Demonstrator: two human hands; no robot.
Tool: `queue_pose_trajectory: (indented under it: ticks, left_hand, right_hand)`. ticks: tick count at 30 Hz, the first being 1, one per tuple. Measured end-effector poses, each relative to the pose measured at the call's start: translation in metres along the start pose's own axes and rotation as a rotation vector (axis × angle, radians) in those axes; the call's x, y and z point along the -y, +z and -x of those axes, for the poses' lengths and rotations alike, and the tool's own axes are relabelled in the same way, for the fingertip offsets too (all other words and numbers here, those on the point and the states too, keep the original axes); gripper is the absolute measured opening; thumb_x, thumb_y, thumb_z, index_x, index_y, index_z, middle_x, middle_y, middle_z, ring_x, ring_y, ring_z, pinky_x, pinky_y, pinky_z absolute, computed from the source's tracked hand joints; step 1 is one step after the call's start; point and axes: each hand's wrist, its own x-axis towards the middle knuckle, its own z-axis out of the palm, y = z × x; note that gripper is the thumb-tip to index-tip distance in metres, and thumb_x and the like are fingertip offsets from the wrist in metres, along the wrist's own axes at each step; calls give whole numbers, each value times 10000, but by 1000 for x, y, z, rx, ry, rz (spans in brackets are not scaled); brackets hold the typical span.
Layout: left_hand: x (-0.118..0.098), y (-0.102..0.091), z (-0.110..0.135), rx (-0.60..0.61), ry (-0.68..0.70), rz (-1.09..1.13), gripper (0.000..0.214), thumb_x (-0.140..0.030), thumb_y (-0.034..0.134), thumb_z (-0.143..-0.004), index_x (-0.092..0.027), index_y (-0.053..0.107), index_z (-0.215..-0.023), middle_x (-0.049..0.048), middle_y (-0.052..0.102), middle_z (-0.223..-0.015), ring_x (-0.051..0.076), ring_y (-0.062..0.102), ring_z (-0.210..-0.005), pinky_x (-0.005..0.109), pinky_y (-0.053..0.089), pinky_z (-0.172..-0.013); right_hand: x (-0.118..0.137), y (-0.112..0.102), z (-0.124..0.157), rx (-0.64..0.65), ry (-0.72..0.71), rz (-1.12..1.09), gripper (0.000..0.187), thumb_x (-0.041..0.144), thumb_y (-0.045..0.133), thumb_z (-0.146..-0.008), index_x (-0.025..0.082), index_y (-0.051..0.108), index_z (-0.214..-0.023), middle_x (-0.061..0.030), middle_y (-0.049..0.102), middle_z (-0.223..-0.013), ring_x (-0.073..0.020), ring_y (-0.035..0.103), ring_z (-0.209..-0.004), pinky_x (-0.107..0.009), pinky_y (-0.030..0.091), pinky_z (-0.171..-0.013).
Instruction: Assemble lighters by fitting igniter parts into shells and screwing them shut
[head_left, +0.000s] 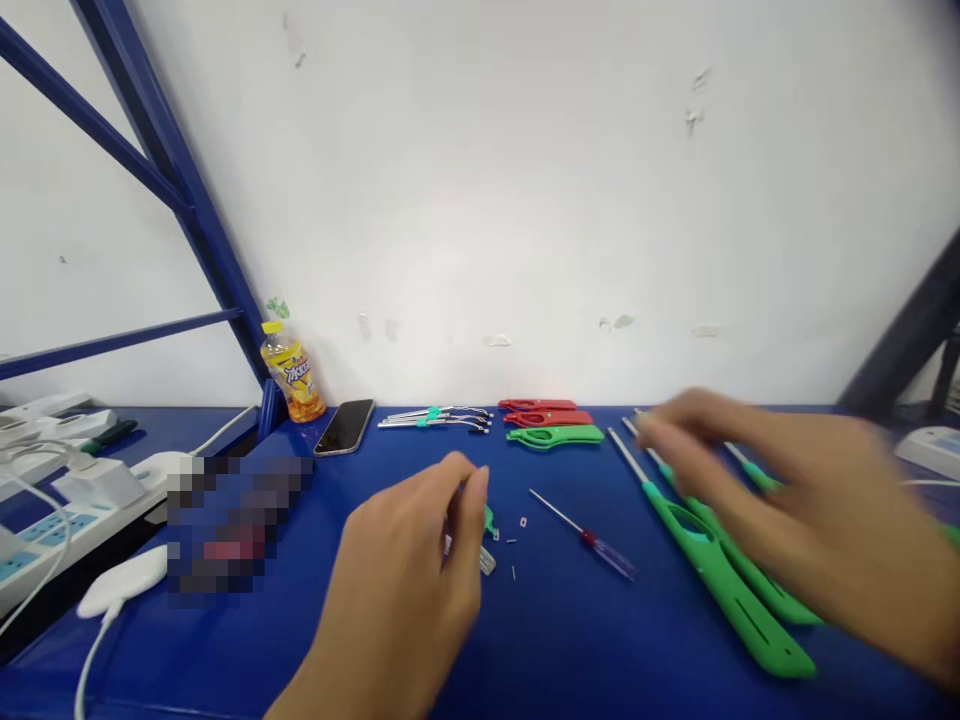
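- Step in hand, by judgement: the left hand [409,580] is handling small parts at lower centre; thumb and index finger are pressing together, any pinched item being hidden.
- One clear plastic piece [487,561] and one green plastic part [490,522] are showing beside them.
- The blurred right hand [810,490] is overlapping long-necked green plastic lighters [727,580] at lower right; its fingers are bunching, grip untellable.
- Next move: probably calling for a steady pinch, avoiding the tiny metal screws [514,572].
- Count: two screws, one clear-handled screwdriver [611,558], two red plastic shells [551,418], one green plastic shell [562,436], at least three lighters are lying there.
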Motion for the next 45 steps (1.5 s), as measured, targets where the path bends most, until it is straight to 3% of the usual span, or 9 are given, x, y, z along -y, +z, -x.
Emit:
queue_pose_trajectory:
  ticks: [1,3,5,10,14,25,35,40,45]
  left_hand:
    - [-6,-2,-23,105,-56,-95,338,-368,450,-1140,-244,650,-897,-19,655,-760,166,652,-681,302,514,-655]
    - [-6,1,-59,147,-115,-143,171,-314,552,-1111,-209,687,-1111,19,721,-938,189,708,-800,345,583,-739]
    - [10,12,-85,202,-165,-192,319,-382,695,-1046,-173,665,-1285,85,709,-1233,233,726,-1016,436,629,-875]
    - [61,40,-139,239,-210,-274,371,-374,706,-1039,-187,643,-1353,108,670,-1356,270,706,-1131,485,619,-942]
    - [91,48,-164,272,-163,-303,362,-373,700,-1042,-195,646,-1353,110,664,-1371,270,701,-1143,487,614,-954]
    - [164,61,-160,399,-19,-351,362,-372,702,-1041,-194,646,-1352,109,666,-1367,270,702,-1140,486,615,-952]
    - [154,62,-151,345,135,-485,369,-371,706,-1038,-193,644,-1356,109,664,-1370,274,701,-1149,489,614,-955]
    - [147,55,-141,331,190,-521,383,-373,710,-1036,-189,638,-1364,110,663,-1370,277,701,-1147,492,615,-950]
    - [135,38,-132,306,236,-509,368,-371,707,-1039,-185,645,-1350,107,672,-1352,270,707,-1128,485,619,-941]
  right_hand:
    - [2,4,-22,83,-34,17,256,405,552,-1101,234,713,-1202,-57,769,-1042,-219,724,-843,-402,598,-773]
    - [-1,22,-57,227,-104,47,223,380,582,-1085,242,724,-1187,-56,776,-1021,-245,736,-904,-426,594,-817]
    - [-16,48,-81,312,-159,71,200,326,665,-1048,209,719,-1201,-70,754,-1131,-248,721,-1038,-454,593,-932]
    - [-62,104,-104,407,-192,108,345,373,693,-1040,200,660,-1336,-104,674,-1362,-259,701,-1134,-480,610,-953]
    - [-78,123,-109,441,-212,94,362,376,697,-1037,196,653,-1348,-105,672,-1362,-261,703,-1131,-480,613,-945]
    - [-85,122,-98,504,-257,30,363,379,697,-1038,193,654,-1346,-104,677,-1353,-260,706,-1126,-479,614,-941]
    - [-54,86,-79,393,-293,52,305,371,689,-1044,184,675,-1285,-88,705,-1268,-233,719,-1051,-444,622,-898]
    - [-21,62,-41,313,-415,24,125,304,657,-1042,221,666,-1134,-66,734,-1062,-270,706,-944,-442,561,-834]
    - [5,71,7,251,-536,33,228,380,797,-933,265,649,-1063,-38,742,-960,-272,697,-781,-405,494,-662]
